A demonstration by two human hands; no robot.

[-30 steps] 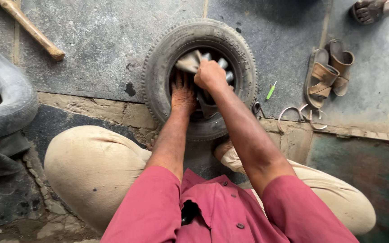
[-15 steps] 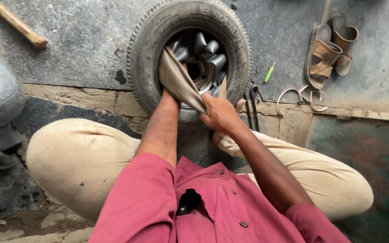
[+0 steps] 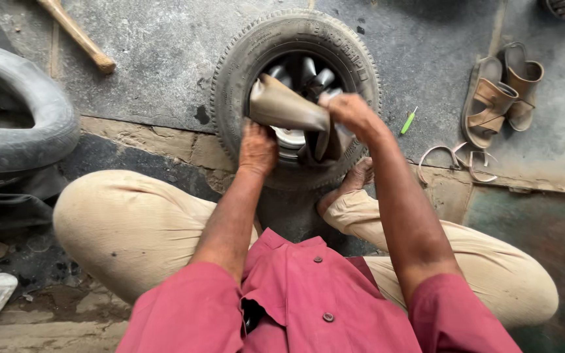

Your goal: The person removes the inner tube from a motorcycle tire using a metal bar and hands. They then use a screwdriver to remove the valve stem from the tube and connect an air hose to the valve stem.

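1. Right hand (image 3: 348, 112) is closed, pinching one end of a tan cloth (image 3: 286, 104) above the wheel (image 3: 295, 98).
2. Left hand (image 3: 257, 147) presses on the rim below the cloth; whether it grips anything, I cannot tell.
3. Cloth looks soft, limp and light; best taken at a bunched end.
4. Wheel looks heavy and stiff.
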